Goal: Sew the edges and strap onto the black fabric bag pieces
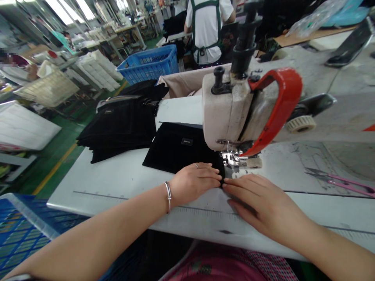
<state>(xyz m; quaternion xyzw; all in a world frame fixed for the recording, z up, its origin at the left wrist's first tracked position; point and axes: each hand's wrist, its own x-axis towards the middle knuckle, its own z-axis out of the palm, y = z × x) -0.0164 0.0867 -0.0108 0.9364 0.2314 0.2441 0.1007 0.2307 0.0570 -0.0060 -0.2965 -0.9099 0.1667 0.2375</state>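
Note:
A black fabric piece [172, 150] with a small dark label lies on the white sewing table [123, 179], its right edge at the metal presser foot [231, 158] of the sewing machine [218, 113]. My left hand [195, 180] rests flat on the fabric's near right part, fingers extended and lying close together. Beside that corner is my right hand [258, 197], its fingers stretched out and the fingertips touching the fabric's edge. Neither hand is wrapped round anything. The needle area is partly hidden behind the machine head.
Black fabric pieces [125, 123] are stacked at the table's left. Pink thread snips [340, 181] lie at the right. Blue baskets stand behind the table [149, 64] and at the lower left [17, 230]. A person in a green apron [205, 31] is beyond.

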